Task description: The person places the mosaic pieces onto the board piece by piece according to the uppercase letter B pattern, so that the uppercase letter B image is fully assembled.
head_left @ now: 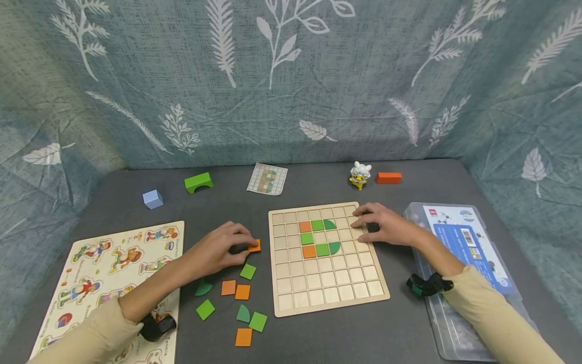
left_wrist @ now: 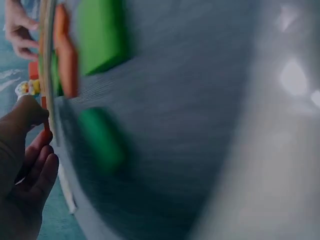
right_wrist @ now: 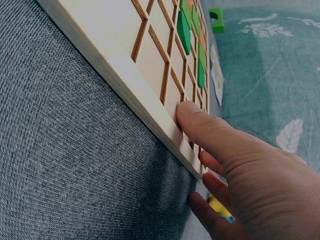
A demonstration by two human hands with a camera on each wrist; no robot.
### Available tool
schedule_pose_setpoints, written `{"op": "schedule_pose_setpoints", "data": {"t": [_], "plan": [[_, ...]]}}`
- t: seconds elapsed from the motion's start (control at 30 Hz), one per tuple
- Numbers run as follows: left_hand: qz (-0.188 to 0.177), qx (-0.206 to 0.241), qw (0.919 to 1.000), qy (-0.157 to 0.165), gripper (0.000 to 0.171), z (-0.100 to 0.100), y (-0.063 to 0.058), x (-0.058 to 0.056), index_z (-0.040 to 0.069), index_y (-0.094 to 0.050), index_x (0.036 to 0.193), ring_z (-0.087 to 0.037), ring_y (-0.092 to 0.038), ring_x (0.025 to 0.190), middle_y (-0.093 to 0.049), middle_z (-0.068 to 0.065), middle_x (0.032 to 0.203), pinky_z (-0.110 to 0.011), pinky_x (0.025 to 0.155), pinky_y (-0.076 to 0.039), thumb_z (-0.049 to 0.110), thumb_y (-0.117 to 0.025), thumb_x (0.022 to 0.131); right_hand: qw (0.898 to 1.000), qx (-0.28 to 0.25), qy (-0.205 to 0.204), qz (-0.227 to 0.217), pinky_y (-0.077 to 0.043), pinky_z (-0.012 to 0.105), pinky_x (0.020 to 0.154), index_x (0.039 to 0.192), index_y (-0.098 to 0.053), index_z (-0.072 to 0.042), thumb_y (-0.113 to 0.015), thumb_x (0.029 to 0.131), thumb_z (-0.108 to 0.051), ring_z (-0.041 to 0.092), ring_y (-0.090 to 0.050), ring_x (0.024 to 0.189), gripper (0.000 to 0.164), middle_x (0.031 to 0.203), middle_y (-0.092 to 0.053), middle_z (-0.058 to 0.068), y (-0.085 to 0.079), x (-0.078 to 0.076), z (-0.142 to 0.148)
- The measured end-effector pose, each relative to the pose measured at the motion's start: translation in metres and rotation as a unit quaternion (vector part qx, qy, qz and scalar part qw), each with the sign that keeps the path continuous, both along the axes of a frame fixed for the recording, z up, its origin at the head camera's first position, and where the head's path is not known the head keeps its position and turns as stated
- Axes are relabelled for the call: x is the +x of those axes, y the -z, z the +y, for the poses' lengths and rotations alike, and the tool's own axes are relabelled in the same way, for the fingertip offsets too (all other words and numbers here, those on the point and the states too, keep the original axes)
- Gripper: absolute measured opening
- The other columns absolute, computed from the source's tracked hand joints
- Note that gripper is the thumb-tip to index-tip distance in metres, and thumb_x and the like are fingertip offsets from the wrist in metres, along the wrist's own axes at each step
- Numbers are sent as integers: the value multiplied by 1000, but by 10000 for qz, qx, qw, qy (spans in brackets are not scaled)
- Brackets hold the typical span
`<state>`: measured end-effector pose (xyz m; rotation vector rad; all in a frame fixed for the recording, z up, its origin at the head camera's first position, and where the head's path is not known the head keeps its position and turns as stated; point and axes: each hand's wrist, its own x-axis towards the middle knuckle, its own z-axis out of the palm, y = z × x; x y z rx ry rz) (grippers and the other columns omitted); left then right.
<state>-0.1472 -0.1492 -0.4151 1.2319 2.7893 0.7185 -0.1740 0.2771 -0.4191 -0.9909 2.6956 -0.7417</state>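
Observation:
My left hand [head_left: 224,246] pinches an orange square tile [head_left: 255,245] between thumb and fingers, just left of the wooden grid board [head_left: 329,293]; the left wrist view shows this tile edge-on. With relaxed fingers, my right hand [head_left: 386,225] rests on the board's right edge, its thumb [right_wrist: 192,114] lying over the rim. Orange squares [head_left: 309,251], green squares [head_left: 306,238] and two dark green quarter-circle tiles [head_left: 334,247] sit in the board's upper cells. Loose tiles lie below my left hand, among them a green square [head_left: 247,271] and an orange square [head_left: 243,337].
A wooden picture puzzle [head_left: 86,270] lies at left, a clear plastic case [head_left: 447,323] at right. Along the back are a blue block [head_left: 152,199], green arch block [head_left: 198,182], pattern card [head_left: 267,179], small figurine [head_left: 360,175] and red block [head_left: 388,178].

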Motion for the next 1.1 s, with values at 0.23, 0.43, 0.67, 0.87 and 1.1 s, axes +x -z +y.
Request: {"op": "schedule_pose_setpoints", "data": {"t": [0.23, 0.43, 0.67, 0.87, 1.1], "plan": [[50, -36, 9994, 333, 24, 64, -19, -25, 18, -74, 111, -15, -53, 93, -65, -1, 109, -30, 75, -44, 15, -65, 89, 10000, 3, 10, -15, -43, 56, 96, 116, -71, -11, -76, 83, -22, 37, -49, 123, 35, 133, -55, 17, 0, 0, 0], [-32, -435, 9942, 982, 25, 121, -20, -37, 18, -74, 110, -16, -52, 90, -64, -2, 108, -26, 73, -43, 15, -63, 88, 10000, -15, -16, 14, -43, 55, 97, 116, -71, -11, -76, 83, -23, 36, -49, 123, 36, 133, -55, 16, -2, -3, -3], [22, -999, 9883, 1154, 22, 147, -19, -39, 22, -75, 106, -16, -54, 96, -63, -2, 108, -27, 74, -46, 17, -62, 89, 10000, -21, -68, 49, -44, 53, 95, 116, -71, -11, -76, 83, -22, 35, -50, 120, 35, 131, -56, 16, -3, -5, -3], [201, -1087, 9860, 1251, 19, 157, -18, -38, 21, -76, 103, -17, -56, 97, -65, -3, 106, -27, 75, -49, 18, -63, 90, 9999, 39, -82, 66, -45, 52, 94, 116, -71, -11, -76, 83, -22, 34, -51, 120, 35, 131, -56, 16, -3, -3, 0], [207, -1114, 9834, 1415, 17, 168, -18, -39, 19, -78, 100, -17, -57, 94, -68, -1, 101, -27, 76, -49, 17, -63, 90, 10000, -2, -38, 2, -45, 53, 95, 116, -72, -11, -76, 82, -22, 35, -51, 121, 35, 131, -56, 16, -1, -2, 1]]}}
